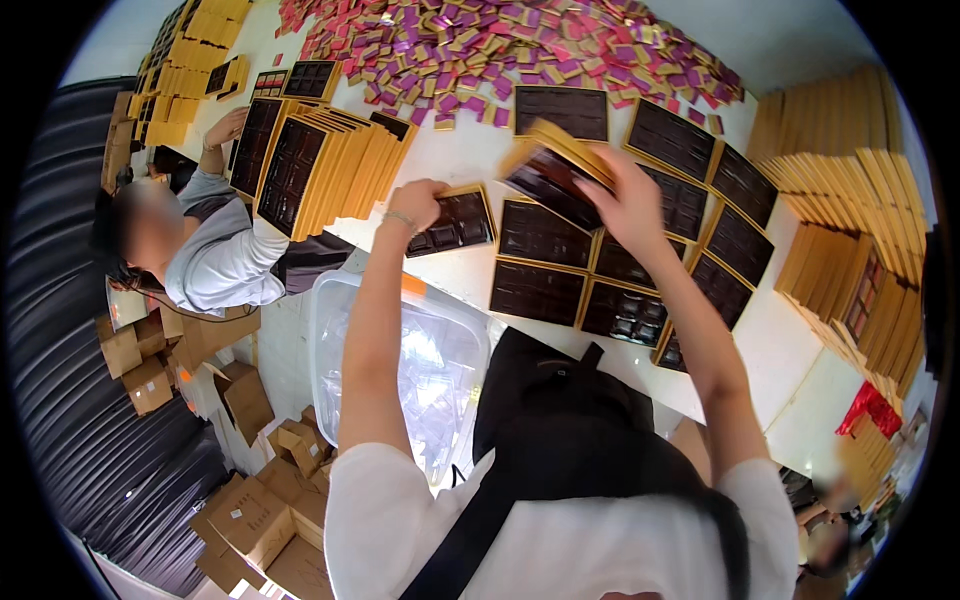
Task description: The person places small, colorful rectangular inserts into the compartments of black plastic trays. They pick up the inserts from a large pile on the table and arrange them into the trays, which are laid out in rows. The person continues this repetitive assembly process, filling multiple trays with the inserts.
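Nearest us, a black bag (570,400) hangs against our front, probably worn there to free both hands. Past it, at the left, a clear tub (322,305) holds loose see-through plastic pieces (425,375), its walls likely keeping them from sliding about. Our left hand (413,206) is curled at the end of a dark tray (462,222) with gold edges; we cannot tell whether it grips or only steadies it. Our right hand (625,195) holds a small stack of trays (550,185) by the side, narrowed around it, tilted over the surface (778,345); blur hides how many there are. Beneath and beside it, more trays (540,292) lie flat in rough rows, hollows up, which seems to keep every compartment in reach. To the left, a co-worker (225,265) is beside a leaning stack (340,170). At the right, tall stacks (830,175) appear piled to save room. Farthest, pink, purple and gold packets (500,50) spread loosely.
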`<state>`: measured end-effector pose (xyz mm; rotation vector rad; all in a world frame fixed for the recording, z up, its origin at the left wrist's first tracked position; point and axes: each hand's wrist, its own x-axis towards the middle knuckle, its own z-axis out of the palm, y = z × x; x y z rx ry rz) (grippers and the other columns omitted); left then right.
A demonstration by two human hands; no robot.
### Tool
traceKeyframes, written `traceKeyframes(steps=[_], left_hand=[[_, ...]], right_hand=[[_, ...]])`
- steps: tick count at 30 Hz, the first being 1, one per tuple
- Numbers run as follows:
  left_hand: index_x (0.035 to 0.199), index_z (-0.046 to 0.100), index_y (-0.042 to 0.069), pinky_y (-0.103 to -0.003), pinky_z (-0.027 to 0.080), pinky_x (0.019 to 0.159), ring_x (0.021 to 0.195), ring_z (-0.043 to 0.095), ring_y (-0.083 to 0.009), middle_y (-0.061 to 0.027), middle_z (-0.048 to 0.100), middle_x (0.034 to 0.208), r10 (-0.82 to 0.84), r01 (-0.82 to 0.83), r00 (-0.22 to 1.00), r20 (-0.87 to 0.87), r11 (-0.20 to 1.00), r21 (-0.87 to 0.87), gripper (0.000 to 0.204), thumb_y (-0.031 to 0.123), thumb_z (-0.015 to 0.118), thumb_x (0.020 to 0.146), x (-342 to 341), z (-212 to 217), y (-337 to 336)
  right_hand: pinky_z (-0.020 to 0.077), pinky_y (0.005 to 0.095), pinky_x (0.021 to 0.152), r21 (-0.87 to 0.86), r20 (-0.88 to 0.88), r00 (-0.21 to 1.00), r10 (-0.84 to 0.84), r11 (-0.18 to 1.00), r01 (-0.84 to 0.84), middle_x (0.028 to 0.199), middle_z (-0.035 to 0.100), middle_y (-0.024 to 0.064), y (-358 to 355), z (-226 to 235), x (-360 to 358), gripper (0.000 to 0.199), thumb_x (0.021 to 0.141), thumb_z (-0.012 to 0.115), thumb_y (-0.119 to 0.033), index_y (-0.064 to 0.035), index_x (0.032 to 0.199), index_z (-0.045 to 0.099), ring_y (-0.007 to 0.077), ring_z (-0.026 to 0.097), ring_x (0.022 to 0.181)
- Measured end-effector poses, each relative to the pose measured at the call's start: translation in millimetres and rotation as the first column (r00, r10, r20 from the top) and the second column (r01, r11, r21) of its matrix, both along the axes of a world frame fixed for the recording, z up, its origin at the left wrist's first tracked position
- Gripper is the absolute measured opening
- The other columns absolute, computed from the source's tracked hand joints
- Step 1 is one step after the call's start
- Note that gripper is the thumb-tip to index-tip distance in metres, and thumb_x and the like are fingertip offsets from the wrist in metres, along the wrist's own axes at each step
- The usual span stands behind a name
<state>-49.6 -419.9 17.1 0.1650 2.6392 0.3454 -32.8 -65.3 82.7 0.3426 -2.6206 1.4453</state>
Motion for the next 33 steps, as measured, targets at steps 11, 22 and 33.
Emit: traceKeyframes(steps=[11, 22, 33], left_hand=[[0.145, 0.042, 0.017, -0.058, 0.023, 0.110, 0.138, 0.022, -0.0472, -0.0206, 0.023, 0.155, 0.238, -0.216, 0.859, -0.454, 0.971, 0.101, 0.065, 0.037, 0.063, 0.087, 75, -62, 17], [0.146, 0.040, 0.025, -0.064, 0.015, 0.110, 0.143, 0.013, -0.0457, -0.0111, 0.020, 0.158, 0.084, -0.145, 0.907, -0.412, 0.982, -0.121, 0.060, 0.045, 0.052, 0.091, 31, -62, 47], [0.117, 0.059, 0.003, -0.043, 0.046, 0.096, 0.113, 0.057, -0.0369, -0.0165, 0.060, 0.123, 0.300, 0.078, 0.766, -0.569, 0.835, 0.545, 0.034, 0.006, 0.063, 0.083, -99, -45, 129]], right_hand=[[0.0446, 0.0493, 0.093, 0.533, 0.054, 0.895, 0.443, 0.745, -0.401, 0.123, 0.059, 0.0064, -191, -131, -94, 0.039, 0.085, 0.067, -0.032, -0.0101, 0.116, 0.060, 0.0291, 0.053, 0.117], [0.0316, 0.0572, 0.103, 0.756, -0.081, 0.987, 0.138, 0.654, -0.030, 0.133, 0.048, 0.0147, -43, -116, -74, 0.064, 0.088, 0.061, -0.046, -0.0065, 0.136, 0.047, 0.0328, 0.044, 0.124], [0.0457, 0.0447, 0.091, 0.321, -0.174, 0.882, -0.439, 0.821, 0.472, 0.116, 0.057, 0.0188, 40, -113, -165, 0.038, 0.078, 0.066, -0.006, -0.0024, 0.115, 0.057, 0.0382, 0.054, 0.107]])
